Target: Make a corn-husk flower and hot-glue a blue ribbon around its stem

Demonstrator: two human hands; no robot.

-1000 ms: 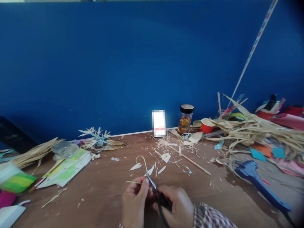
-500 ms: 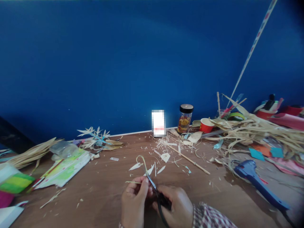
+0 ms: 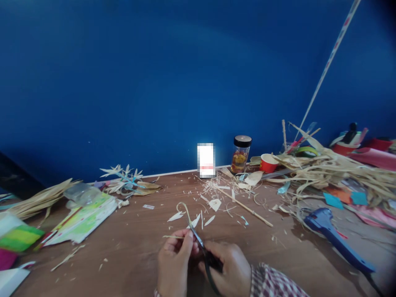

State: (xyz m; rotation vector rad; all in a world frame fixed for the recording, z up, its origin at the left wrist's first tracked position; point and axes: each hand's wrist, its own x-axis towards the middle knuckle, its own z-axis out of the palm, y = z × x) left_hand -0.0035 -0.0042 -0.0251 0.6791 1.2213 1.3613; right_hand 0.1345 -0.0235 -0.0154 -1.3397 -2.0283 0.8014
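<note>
Low in the middle of the view, my left hand (image 3: 175,260) is closed, pinching a thin pale-green strip (image 3: 185,209) between thumb and fingers. The strip's upper end curls over into a hook, and a short end pokes out to the left. My right hand (image 3: 229,265) grips a pair of scissors (image 3: 210,266) with dark handles. Their metal blades reach up to the strip, right beside my left thumb. Whether the blades touch the strip I cannot tell. Several pale leaf-shaped pieces (image 3: 176,216) lie on the table just beyond the fingertips.
A blue glue gun (image 3: 335,237) lies at right, below a heap of dried strips (image 3: 337,173). A thin stick (image 3: 247,206) and shavings (image 3: 213,185) lie ahead. At the back stand a lidded jar (image 3: 240,156), a red paper cup (image 3: 267,163) and a blurred-out phone-like object (image 3: 206,159). Painted paper (image 3: 86,218) lies left.
Almost nothing differs. The view has shifted very slightly; both hands, the strip and the scissors keep the same pose.
</note>
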